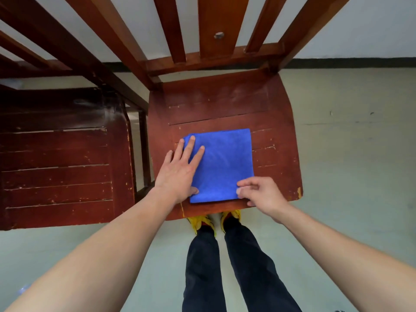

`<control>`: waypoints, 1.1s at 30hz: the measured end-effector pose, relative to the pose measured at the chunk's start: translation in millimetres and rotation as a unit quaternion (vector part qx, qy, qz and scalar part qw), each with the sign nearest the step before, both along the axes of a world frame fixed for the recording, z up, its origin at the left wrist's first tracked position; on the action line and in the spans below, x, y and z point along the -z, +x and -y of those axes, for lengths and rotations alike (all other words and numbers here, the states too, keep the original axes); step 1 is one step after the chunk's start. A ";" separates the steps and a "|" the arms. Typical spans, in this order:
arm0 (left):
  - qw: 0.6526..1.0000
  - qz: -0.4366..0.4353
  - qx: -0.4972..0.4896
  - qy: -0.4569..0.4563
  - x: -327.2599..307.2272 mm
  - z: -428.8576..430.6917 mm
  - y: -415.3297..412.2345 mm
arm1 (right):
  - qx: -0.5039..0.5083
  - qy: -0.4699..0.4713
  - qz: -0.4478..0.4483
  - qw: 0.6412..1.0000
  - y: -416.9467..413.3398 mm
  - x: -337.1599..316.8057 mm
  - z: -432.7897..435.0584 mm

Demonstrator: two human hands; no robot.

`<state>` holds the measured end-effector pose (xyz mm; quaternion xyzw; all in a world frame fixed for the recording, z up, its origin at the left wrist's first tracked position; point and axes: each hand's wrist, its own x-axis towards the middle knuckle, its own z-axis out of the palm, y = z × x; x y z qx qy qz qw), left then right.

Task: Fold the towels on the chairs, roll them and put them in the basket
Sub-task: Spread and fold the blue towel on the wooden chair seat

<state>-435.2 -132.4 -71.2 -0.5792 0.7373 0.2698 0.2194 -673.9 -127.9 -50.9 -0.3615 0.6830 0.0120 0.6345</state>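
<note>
The person stands right up to the chair, with their yellow shoes (pixel 202 221) tucked under its front edge and mostly hidden by it. Just beyond, the right hand (pixel 258 194) has its grip closed on the near right corner of the blue towel (pixel 225 161). It looks like a thumb-and-forefinger pinch, though the curled fingers cover the corner itself. The left hand (pixel 180 172) lies flat on the towel's left side with straight fingers, its grip open, only pressing. The towel sits folded into a square on the front half of the chair seat (pixel 225 104), its near edge close to the seat's lip. My worry is that a roll started from that one pinched corner goes crooked or drags the top layer off those beneath. A tug toward the body could also slide the whole square off the lip onto the floor. I cannot make out how many layers it has. The neighbouring chair (pixel 56 165) on the left is cut off by the frame, and the basket is nowhere in sight.
</note>
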 end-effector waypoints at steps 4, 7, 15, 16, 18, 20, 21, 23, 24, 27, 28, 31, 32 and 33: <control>1.000 0.003 -0.001 0.004 -4.9 2.7 -2.8 | -0.004 -0.041 -0.081 0.996 -8.4 8.3 5.0; 0.999 -0.017 -0.011 -0.025 -17.5 4.9 -11.8 | -0.039 -0.148 -0.188 0.970 -6.3 7.3 19.2; 0.975 -0.137 -0.155 -0.086 -28.4 39.0 -55.1 | -0.177 -0.089 -0.262 0.945 15.5 13.4 15.9; 0.963 -0.172 -0.207 -0.019 -25.7 44.6 -57.8 | -0.157 -0.082 -0.250 0.952 15.8 15.1 15.7; 0.909 -0.227 -0.336 0.093 -21.5 55.2 -58.8 | -0.094 -0.070 -0.190 0.975 11.4 17.8 19.9; 0.840 -0.270 -0.444 0.157 -20.6 65.1 -56.9 | -0.041 -0.079 -0.142 0.986 1.3 16.1 30.3; 0.809 -0.287 -0.482 0.178 -22.2 68.7 -56.7 | -0.039 -0.101 -0.138 0.985 -4.9 13.4 37.2; 0.753 -0.310 -0.543 0.205 -27.2 74.5 -55.4 | -0.078 -0.170 -0.148 0.971 -14.3 4.6 51.1; 0.722 -0.323 -0.570 0.220 -28.0 76.8 -53.8 | -0.110 -0.214 -0.159 0.958 -17.1 -0.4 55.4; 0.628 -0.361 -0.634 0.269 -28.6 86.8 -45.1 | -0.241 -0.352 -0.194 0.883 -16.7 -17.1 54.9; 0.609 -0.368 -0.645 0.279 -30.1 90.0 -43.3 | -0.292 -0.385 -0.200 0.853 -13.7 -22.6 50.2; 0.614 -0.367 -0.652 0.251 -34.4 92.9 -41.2 | -0.395 -0.417 -0.188 0.796 -6.6 -32.3 25.4; 0.635 -0.357 -0.647 0.225 -34.9 91.1 -39.5 | -0.414 -0.417 -0.186 0.788 -6.4 -33.1 15.2; 0.656 -0.343 -0.643 0.197 -34.8 88.0 -37.2 | -0.425 -0.414 -0.187 0.783 -6.9 -32.9 4.7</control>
